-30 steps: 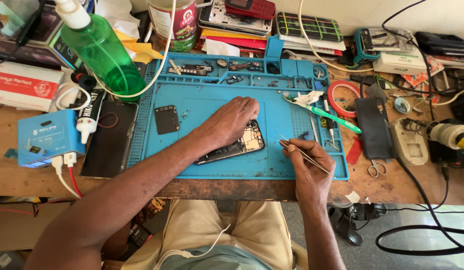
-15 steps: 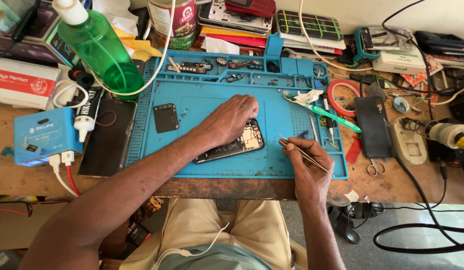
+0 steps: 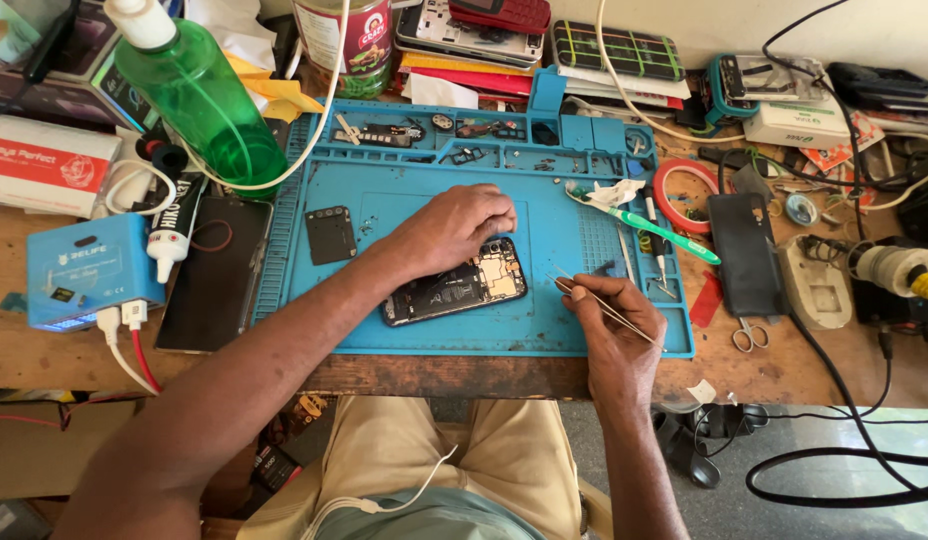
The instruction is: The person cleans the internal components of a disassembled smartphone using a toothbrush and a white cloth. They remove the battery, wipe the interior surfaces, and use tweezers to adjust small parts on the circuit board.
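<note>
The left hand (image 3: 454,228) rests as before, fingers curled on the far end of the opened phone (image 3: 454,295) lying on the blue mat (image 3: 564,230). Just right, the right hand (image 3: 609,335) still pinches tweezers (image 3: 604,308), seemingly barely shifted.

Worn wooden workbench (image 3: 44,355), seen from above. A blue repair mat (image 3: 424,335) with tray compartments along its far edge covers the centre. Left of the mat: a dark phone lying flat (image 3: 209,275), a small blue box (image 3: 79,270) with white and red cables plugged in, a white tube (image 3: 174,225), a green plastic bottle (image 3: 209,100) and a white carton (image 3: 44,165). Right of the mat: a second dark phone (image 3: 749,250), a ring of red tape (image 3: 684,190), small scissors (image 3: 749,335) and tangled black cables (image 3: 864,160). Stacked devices and boxes (image 3: 504,40) line the far edge.
</note>
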